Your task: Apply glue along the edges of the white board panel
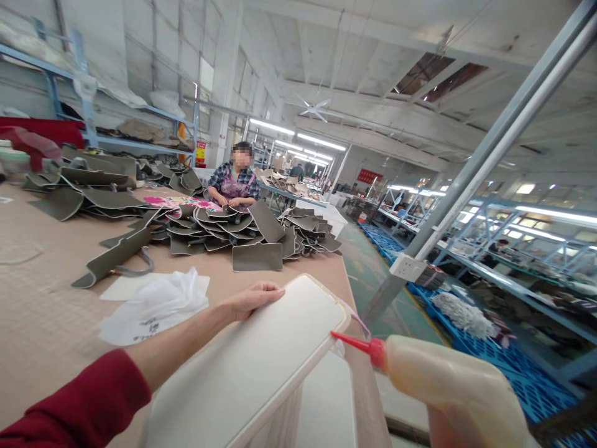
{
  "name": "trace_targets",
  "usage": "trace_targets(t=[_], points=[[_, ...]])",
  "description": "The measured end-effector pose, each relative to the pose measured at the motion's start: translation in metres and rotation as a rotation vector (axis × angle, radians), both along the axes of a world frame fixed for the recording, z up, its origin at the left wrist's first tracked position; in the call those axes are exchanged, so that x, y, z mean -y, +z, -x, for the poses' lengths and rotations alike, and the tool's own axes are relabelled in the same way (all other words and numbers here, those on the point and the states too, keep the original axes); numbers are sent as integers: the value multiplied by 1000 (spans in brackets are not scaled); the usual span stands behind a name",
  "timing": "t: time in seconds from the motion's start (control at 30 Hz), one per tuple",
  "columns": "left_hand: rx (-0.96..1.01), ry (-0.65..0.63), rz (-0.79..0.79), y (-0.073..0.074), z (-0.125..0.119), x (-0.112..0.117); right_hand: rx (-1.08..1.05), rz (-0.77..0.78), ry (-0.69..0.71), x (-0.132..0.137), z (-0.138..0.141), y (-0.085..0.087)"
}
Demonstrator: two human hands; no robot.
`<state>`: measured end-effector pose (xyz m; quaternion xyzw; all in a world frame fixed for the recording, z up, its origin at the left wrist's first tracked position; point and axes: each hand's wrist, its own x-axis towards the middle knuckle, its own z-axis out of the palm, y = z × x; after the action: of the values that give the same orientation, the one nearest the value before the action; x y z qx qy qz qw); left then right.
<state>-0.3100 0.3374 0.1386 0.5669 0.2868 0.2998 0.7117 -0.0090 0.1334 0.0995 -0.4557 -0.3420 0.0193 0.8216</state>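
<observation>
My left hand (254,300) is closed on the far left edge of a white flat panel (261,354) with rounded corners, tilted up over the table. In my right hand (448,428), mostly cut off by the bottom of the picture, is a glue bottle (443,367) of translucent, yellowish plastic. Its long red nozzle (357,343) points left, and the tip meets the panel's right edge near the corner. A yellowish trace runs along the panel's border there. Beneath the raised panel lies more white sheet (326,404). A thin pinkish strip (357,317) shows behind the corner.
Grey-olive bag pieces (219,227) with pale edges lie heaped across the brown-covered table (56,311). Crumpled white paper (163,308) rests left of my forearm. Across the table a person (236,180) handles pieces. A grey pole (433,218) and blue pallets (494,367) stand at the right.
</observation>
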Motion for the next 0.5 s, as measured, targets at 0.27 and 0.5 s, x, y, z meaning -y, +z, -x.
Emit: trace_targets(t=[0.27,0.5], points=[[-6,34,15,-5,6,-2,18,12,51,-9,14,5],[-22,43,4,-6,9,-5,70,48,109,-12,22,-4]])
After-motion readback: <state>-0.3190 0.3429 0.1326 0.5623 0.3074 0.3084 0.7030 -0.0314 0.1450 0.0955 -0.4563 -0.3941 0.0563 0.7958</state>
